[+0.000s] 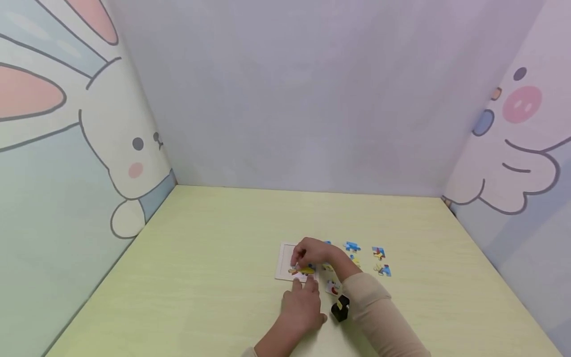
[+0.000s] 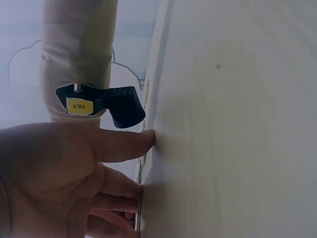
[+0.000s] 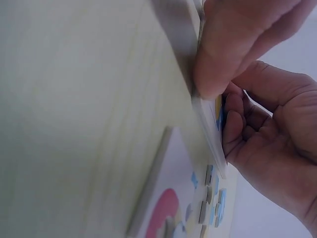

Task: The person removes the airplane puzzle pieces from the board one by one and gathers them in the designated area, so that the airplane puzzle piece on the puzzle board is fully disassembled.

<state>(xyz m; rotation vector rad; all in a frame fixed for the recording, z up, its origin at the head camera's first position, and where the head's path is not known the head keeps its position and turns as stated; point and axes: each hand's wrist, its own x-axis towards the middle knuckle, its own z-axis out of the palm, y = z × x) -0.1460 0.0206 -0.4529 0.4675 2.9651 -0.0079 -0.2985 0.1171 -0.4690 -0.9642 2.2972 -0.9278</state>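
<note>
A white-framed puzzle board [image 1: 279, 270] lies on the table, with yellow and red puzzle pieces [image 1: 305, 270] in its lower part. Over the board my right hand [image 1: 312, 250] bends down, fingers curled and fingertips on a puzzle piece there, mostly hidden. In the right wrist view those curled fingers [image 3: 235, 116] meet the board close to its edge. My left hand [image 1: 301, 306] rests at the board's near edge, fingers extended onto the frame. In the left wrist view its thumb [image 2: 129, 145] touches the table.
Several loose puzzle pieces [image 1: 352, 246] lie right of the board, some partly behind the right forearm. One pink-and-white piece [image 1: 332, 287] sits close to the board's lower right corner. A black camera mount [image 1: 340, 308] is on the right wrist. Printed walls surround the table [image 1: 200, 267].
</note>
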